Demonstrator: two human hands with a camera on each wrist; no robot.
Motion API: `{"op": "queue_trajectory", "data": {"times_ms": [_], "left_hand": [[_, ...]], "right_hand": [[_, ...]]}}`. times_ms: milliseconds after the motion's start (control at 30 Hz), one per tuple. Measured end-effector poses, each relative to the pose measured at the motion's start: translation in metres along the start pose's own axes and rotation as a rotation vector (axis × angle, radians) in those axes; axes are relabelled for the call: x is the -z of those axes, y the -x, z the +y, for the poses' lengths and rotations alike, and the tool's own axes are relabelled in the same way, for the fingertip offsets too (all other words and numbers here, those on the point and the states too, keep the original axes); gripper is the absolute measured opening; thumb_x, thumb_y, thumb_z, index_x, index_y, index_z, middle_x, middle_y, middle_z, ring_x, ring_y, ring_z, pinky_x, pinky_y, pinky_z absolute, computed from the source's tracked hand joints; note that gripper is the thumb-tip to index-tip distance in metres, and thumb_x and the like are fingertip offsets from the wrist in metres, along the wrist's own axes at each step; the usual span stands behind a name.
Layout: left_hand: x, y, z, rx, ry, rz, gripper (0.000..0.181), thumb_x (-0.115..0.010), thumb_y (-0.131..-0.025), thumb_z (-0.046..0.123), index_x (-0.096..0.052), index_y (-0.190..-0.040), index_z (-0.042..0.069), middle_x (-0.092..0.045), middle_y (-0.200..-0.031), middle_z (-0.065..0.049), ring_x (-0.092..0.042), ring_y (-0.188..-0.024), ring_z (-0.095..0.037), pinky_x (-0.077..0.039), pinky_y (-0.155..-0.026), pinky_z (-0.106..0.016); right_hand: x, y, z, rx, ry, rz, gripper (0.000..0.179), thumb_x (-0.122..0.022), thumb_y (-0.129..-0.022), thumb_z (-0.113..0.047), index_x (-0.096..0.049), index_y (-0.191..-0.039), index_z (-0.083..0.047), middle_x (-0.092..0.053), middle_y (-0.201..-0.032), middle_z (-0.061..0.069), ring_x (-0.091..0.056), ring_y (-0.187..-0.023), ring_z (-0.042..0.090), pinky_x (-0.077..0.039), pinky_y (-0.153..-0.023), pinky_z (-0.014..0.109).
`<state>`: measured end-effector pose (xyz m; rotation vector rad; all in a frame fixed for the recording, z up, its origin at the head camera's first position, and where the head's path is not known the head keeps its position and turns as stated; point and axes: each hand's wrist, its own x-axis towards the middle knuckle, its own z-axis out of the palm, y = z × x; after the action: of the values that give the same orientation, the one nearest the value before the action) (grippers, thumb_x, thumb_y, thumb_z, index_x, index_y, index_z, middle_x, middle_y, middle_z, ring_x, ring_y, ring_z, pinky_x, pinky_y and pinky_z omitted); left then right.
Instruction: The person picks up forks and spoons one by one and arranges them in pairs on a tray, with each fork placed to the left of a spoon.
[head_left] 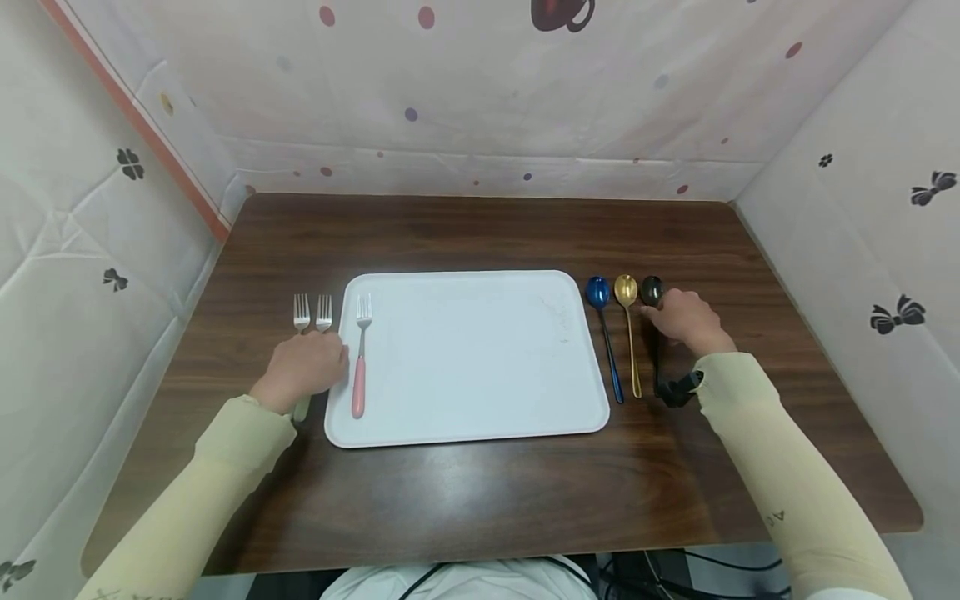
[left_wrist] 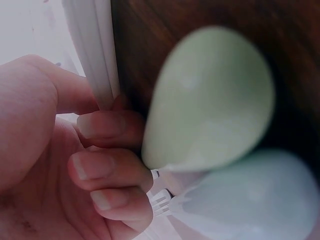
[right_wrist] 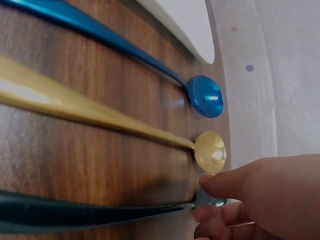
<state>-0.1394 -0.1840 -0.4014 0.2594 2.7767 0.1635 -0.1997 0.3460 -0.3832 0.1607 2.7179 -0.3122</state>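
My left hand [head_left: 303,367] lies over two forks [head_left: 302,312] just left of the white tray [head_left: 480,358], covering their middles. Up close, its fingers [left_wrist: 97,165] are curled beside a pale green fork handle [left_wrist: 210,100], with a pale blue fork handle [left_wrist: 255,200] alongside. The thumb is close to the tray's edge; whether anything is pinched is hidden. My right hand [head_left: 688,318] pinches the black spoon [head_left: 651,289] near its bowl with thumb and fingers. To its left lie a gold spoon [head_left: 626,292] and a blue spoon [head_left: 598,293].
A pink-handled fork [head_left: 359,383] lies inside the tray along its left side. The brown wooden table [head_left: 450,500] is bordered by pale patterned sheets at the back and both sides. Cables [head_left: 735,567] hang below the front edge.
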Motion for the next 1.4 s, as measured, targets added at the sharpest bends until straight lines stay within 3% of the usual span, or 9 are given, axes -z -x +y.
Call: {"op": "queue_trajectory", "data": {"times_ms": [200,400,733,1400], "left_hand": [[-0.0004,-0.0002,-0.0005,0.000,-0.001,0.000,0.035,-0.038,-0.098,0.022,-0.061,-0.084,0.000,-0.049,-0.063,-0.008,-0.046,-0.056,-0.022,-0.036,-0.047,-0.033],[-0.0007,-0.0004,-0.0003,-0.001,-0.003,-0.006,0.034,-0.039,-0.098,0.023,-0.060,-0.084,0.001,-0.050,-0.063,-0.008,-0.046,-0.056,-0.021,-0.036,-0.047,-0.033],[0.0006,0.0004,0.0006,-0.003,-0.002,-0.013,0.033,-0.039,-0.098,0.023,-0.060,-0.083,0.002,-0.050,-0.063,-0.008,-0.047,-0.056,-0.021,-0.037,-0.048,-0.033],[0.0027,0.0013,0.0002,0.007,0.001,-0.013,0.033,-0.039,-0.098,0.023,-0.060,-0.083,0.001,-0.049,-0.063,-0.008,-0.046,-0.056,-0.021,-0.037,-0.048,-0.032]], "right_hand": [[-0.0037,0.0024,0.0033,-0.016,0.011,-0.017,0.045,-0.043,-0.101,-0.037,-0.056,-0.076,-0.003,-0.058,-0.069,0.011,-0.060,-0.062,0.022,-0.041,-0.052,0.032],[-0.0070,0.0017,0.0037,-0.012,0.006,-0.029,0.043,-0.041,-0.102,-0.035,-0.057,-0.084,0.001,-0.061,-0.073,0.014,-0.063,-0.062,0.022,-0.043,-0.053,0.033],[-0.0095,0.0000,0.0063,0.004,0.022,-0.020,0.036,-0.036,-0.101,-0.024,-0.056,-0.082,-0.001,-0.059,-0.062,0.009,-0.059,-0.060,0.025,-0.041,-0.055,0.035],[-0.0042,0.0014,0.0027,0.042,0.011,-0.045,0.032,-0.039,-0.101,-0.022,-0.056,-0.083,-0.001,-0.061,-0.070,0.011,-0.059,-0.061,0.021,-0.041,-0.053,0.032]]}}
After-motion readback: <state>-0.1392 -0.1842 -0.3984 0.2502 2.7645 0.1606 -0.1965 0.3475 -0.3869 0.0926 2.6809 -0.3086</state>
